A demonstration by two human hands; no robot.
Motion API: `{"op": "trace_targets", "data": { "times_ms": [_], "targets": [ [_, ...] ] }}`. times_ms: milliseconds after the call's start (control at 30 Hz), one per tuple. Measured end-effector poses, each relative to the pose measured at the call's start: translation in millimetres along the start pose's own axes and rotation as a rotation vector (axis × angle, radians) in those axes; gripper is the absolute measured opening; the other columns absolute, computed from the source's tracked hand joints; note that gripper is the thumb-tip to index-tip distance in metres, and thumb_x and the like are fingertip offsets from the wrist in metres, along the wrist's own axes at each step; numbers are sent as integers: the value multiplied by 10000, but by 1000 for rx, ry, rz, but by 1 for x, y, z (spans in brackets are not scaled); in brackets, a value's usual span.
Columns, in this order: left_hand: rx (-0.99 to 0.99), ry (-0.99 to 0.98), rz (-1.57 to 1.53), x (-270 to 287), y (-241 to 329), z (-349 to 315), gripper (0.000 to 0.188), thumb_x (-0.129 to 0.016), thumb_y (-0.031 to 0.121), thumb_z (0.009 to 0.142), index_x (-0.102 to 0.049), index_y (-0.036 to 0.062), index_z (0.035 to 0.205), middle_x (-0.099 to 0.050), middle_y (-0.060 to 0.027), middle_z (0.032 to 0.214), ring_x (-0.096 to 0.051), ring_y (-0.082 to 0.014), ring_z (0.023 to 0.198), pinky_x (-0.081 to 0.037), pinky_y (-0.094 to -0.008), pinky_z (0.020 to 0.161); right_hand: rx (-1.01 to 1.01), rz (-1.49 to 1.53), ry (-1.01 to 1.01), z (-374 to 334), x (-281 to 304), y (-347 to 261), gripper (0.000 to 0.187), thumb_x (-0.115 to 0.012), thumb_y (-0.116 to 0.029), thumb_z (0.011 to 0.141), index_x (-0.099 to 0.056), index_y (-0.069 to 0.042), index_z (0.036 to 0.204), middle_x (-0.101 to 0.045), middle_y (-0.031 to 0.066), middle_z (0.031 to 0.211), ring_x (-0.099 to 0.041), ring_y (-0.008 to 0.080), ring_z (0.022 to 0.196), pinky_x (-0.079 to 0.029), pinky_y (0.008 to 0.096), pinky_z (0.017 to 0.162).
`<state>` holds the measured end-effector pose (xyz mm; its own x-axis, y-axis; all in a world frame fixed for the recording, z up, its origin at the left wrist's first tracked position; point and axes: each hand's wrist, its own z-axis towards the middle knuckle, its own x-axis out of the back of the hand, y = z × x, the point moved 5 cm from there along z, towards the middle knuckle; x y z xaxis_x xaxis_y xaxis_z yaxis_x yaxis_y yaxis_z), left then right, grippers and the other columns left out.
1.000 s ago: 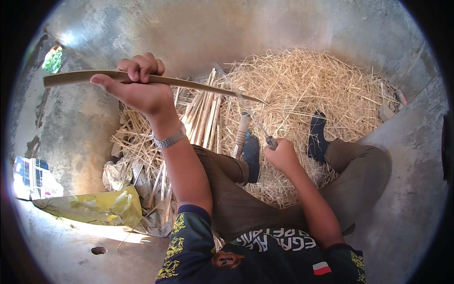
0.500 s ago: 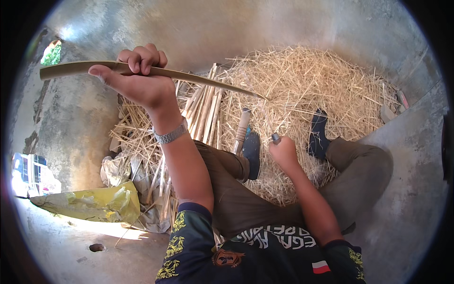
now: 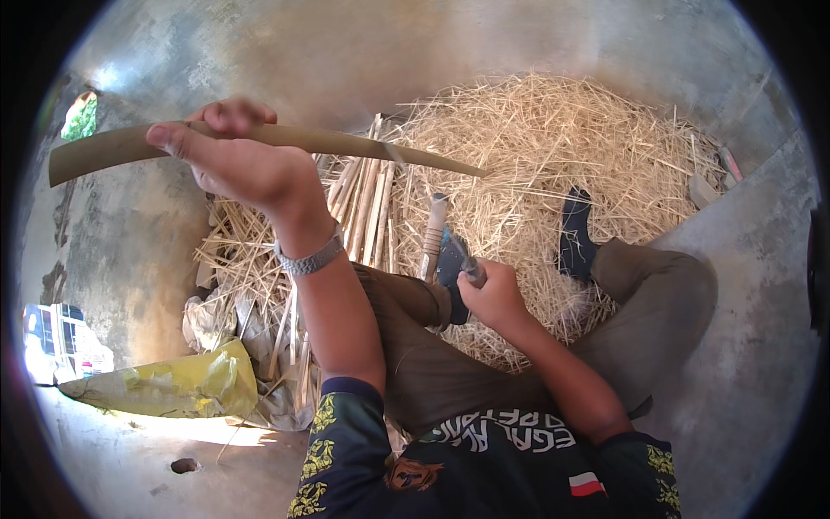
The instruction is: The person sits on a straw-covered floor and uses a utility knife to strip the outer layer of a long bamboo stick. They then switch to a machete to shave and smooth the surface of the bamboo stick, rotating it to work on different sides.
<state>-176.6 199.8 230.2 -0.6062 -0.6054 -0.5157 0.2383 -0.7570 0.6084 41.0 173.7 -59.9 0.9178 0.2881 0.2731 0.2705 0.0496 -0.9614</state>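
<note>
My left hand (image 3: 238, 156) is raised at the upper left and closed round a long, slightly bowed bamboo strip (image 3: 346, 143). Its thumb lies along the strip, and the fingertips are blurred. The strip's broad end sticks out to the left; its narrow end reaches over the straw. Lower and nearer the middle, my right hand (image 3: 497, 294) is wrapped round the handle of a knife (image 3: 472, 272) with a grey metal collar. Its slim blade points up and left, smeared by motion, so I cannot tell whether it touches the strip.
Straw-like shavings (image 3: 553, 130) are heaped between my legs and the concrete wall (image 3: 372, 52). A bundle of split sticks (image 3: 367, 212) lies left of them. Beside my dark-covered foot (image 3: 451, 268) is a ridged wooden handle (image 3: 435, 229). A yellow sack (image 3: 190, 381) lies at the left.
My right hand with the knife has moved left and slightly down. The bamboo strip has shifted left and turned, showing more of its broad face.
</note>
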Motion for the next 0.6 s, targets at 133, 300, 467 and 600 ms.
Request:
{"op": "trace_targets", "data": {
  "times_ms": [133, 300, 467, 600],
  "targets": [
    [16, -18, -30, -1, -2, 1, 614, -373, 753, 989, -348, 158, 837, -349, 33, 701, -390, -111, 607, -350, -309, 624, -191, 14, 5, 2, 9, 4, 185, -692, -154, 835, -653, 22, 794, -616, 113, 608, -599, 202, 536, -477, 375, 559],
    [-1, -49, -40, -3, 1, 0, 636, -383, 768, 975, -342, 152, 821, -343, 30, 697, -390, -104, 596, -348, -291, 596, -9, 74, -16, -14, 11, -43, 184, -692, -149, 842, -656, 25, 795, -628, 108, 614, -605, 199, 540, -482, 372, 564],
    [13, -50, -91, -8, 1, -6, 654, -431, 774, 955, -348, 148, 787, -365, 31, 691, -399, -89, 575, -342, -259, 548, -51, 47, -58, -8, 5, -18, 179, -677, -153, 850, -682, 26, 860, -649, 117, 633, -621, 208, 558, -492, 374, 576],
    [25, -36, -40, 1, -4, 5, 652, -364, 786, 968, -334, 154, 810, -338, 37, 678, -388, -101, 581, -337, -293, 596, -145, 51, -70, -5, 17, -23, 187, -692, -145, 864, -640, 6, 767, -574, 16, 595, -515, 107, 548, -431, 327, 542]
  ]
}}
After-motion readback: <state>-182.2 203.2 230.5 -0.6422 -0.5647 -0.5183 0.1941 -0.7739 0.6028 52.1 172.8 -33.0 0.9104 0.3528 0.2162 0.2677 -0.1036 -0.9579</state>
